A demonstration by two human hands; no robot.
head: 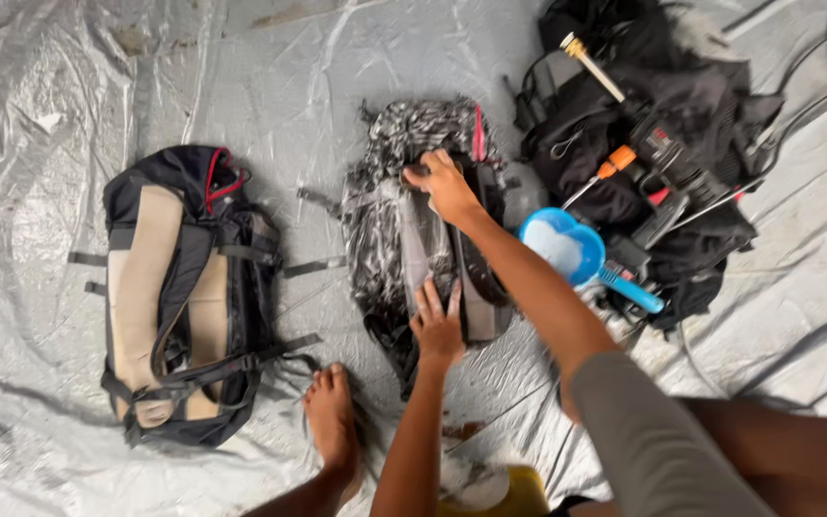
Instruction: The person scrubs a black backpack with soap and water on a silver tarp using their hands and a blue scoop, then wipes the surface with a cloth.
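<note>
i'm pressing down on the grey patterned backpack [404,220], which lies mid-tarp [50,96]: my left hand [437,325] is flat and spread at its near end, my right hand [444,187] cupped over its far end, neither holding anything. scrubbing seems underway; next calls for the blue scoop [567,247] just to the right.

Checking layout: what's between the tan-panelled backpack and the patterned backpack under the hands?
Head view: bare tarp between tan-panelled backpack and patterned backpack, crossed only by loose straps.
</note>
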